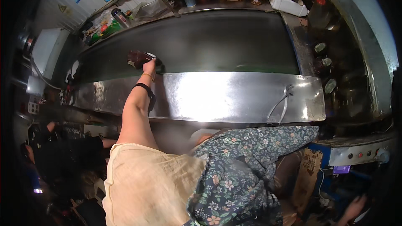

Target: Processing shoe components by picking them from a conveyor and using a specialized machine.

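Note:
My left arm (pixel 138 109), bare below a cream sleeve, reaches over a metal ledge (pixel 243 94) to the dark green conveyor belt (pixel 217 42). At its end my left hand (pixel 149 65) is closed on the near right end of a glossy dark maroon shoe (pixel 137 57), which is on or just above the belt. A pale patch shows along the shoe's upper edge. Below the ledge, a small skin-coloured patch (pixel 203 138) shows beside the floral cloth (pixel 247 159); I cannot tell whether it is my right hand. Metal pincers (pixel 285 98) lie on the ledge's right part.
Several dark shoes with pale tops (pixel 330 86) stand on the right. A white jug (pixel 288 3) lies on the back shelf, and a flask (pixel 120 17) stands at the back left. A control panel (pixel 358 155) is at lower right. Another person (pixel 67 155) is at lower left.

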Motion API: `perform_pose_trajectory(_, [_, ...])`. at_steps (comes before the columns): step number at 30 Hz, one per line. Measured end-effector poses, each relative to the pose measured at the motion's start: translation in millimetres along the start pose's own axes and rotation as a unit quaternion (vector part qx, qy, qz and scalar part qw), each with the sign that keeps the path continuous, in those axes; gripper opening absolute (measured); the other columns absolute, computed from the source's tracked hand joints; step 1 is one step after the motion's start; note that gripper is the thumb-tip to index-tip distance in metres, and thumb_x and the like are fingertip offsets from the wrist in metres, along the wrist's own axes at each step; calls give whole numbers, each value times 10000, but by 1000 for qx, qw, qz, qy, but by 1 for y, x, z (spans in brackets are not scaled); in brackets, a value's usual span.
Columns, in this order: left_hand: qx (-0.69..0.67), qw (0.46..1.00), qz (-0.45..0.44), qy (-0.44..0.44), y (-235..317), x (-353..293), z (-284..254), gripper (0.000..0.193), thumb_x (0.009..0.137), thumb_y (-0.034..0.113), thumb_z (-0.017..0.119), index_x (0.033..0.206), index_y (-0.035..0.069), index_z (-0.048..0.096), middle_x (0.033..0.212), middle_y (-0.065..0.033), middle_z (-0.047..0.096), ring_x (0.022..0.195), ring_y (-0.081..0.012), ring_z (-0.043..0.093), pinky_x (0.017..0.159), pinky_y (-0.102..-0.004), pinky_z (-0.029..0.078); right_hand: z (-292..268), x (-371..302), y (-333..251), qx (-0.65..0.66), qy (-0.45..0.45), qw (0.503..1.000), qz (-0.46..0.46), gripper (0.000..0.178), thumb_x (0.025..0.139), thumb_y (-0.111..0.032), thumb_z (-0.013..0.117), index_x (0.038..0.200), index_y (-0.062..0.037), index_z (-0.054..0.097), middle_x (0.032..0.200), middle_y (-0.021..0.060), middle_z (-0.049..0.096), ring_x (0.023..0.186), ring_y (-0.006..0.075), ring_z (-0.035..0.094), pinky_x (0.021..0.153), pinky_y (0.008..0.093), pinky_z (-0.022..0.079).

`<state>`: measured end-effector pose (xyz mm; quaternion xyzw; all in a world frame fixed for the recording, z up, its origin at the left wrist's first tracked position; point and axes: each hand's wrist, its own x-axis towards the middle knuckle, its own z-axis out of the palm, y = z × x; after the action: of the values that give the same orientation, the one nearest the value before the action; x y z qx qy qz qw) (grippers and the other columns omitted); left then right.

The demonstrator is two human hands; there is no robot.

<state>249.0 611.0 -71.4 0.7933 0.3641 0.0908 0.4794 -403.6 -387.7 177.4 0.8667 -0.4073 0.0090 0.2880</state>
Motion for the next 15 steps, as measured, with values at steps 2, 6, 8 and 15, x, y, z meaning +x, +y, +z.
perform_pose_trajectory(2, [-56,997,-43,-18,1,17,30,692,784,322,740,1276,-101,501,1310,-208,550,1187,-313,553,975,-387,432,22,-49,-67,107,17,989,-104,309,870,-101,567,1158,3,609,1170,237,602,1094,373,558,967,401,420])
perform_pose_trajectory(6, [-163,983,-78,8,-4,57,15,573,811,281,743,1209,-83,548,1244,-158,587,1089,-266,583,936,-361,441,24,-148,-233,301,-34,939,-160,283,896,-179,519,1088,-4,631,1037,182,628,955,346,596,821,410,466])
perform_pose_trajectory(8, [-120,987,-112,-6,-3,39,46,415,825,219,704,1109,-62,594,1098,-141,641,952,-245,612,869,-345,473,9,-179,-257,256,-212,935,-124,374,937,-320,500,1141,-52,663,1150,147,657,1043,356,614,878,417,480])
perform_pose_trajectory(15, [-331,860,-187,-339,37,-76,39,200,897,111,587,1021,-45,611,919,-123,664,783,-230,660,678,-325,569,95,-168,-258,506,-132,849,-79,280,911,-168,557,1129,-13,640,1103,147,645,948,269,626,838,342,497])
